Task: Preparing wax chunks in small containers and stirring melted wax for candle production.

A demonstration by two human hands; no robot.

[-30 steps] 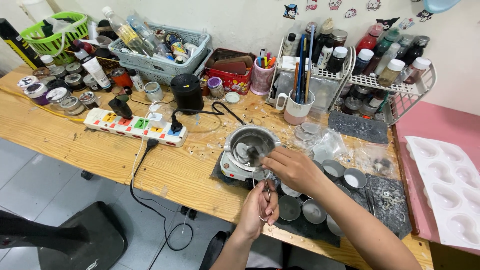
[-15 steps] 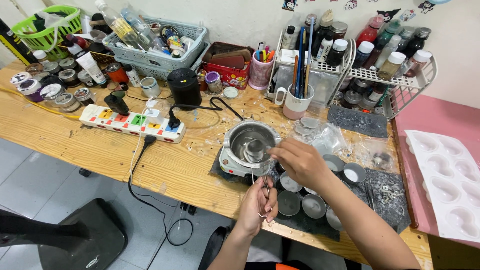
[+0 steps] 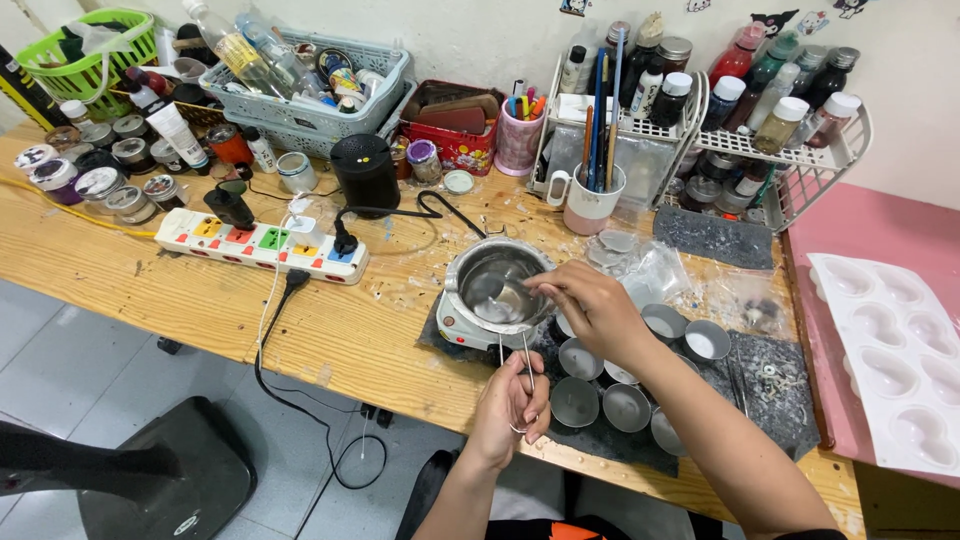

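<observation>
Head view, looking down at a wooden table [image 3: 150, 290] w/ lots of craft stuff on it.

Left hand [image 3: 515, 400] is at the near table edge, fingers curled narrow round the wire handle [image 3: 527, 365] of a small metal pot [image 3: 495, 285]. Handle runs from the hand up to the pot. Pot sits on a small white hot plate [image 3: 470, 335], approx mid-table, on a dark mat [image 3: 590, 440].

Right hand [image 3: 590, 305] is at the pot's right rim, thumb & fingers pinched close together on a thin stick; stick's too small to tell more. Its tip is over the inside of the pot. Pot's contents look pale/shiny, can't tell what.

Just right of & below the pot: a cluster of small round tins [image 3: 600, 400] on the mat, some grey inside, a couple w/ white inside.

Left of pot: white power strip [image 3: 255, 245] w/ coloured switches, black plugs in it, black cable dropping off the table edge. Behind it a black round speaker-like thing [image 3: 365, 175].

Back row: green basket [image 3: 75, 45] far left, grey basket [image 3: 310, 85] full of bottles, red box [image 3: 455, 125], pink pen cup [image 3: 520, 135], white mug [image 3: 590, 195] w/ brushes, white wire rack [image 3: 770, 150] w/ bottles.

Far right: white mould tray [image 3: 890, 350] w/ oval hollows on a pink surface [image 3: 880, 225].

Lower left: dark chair seat [image 3: 140, 480] on grey floor.
</observation>
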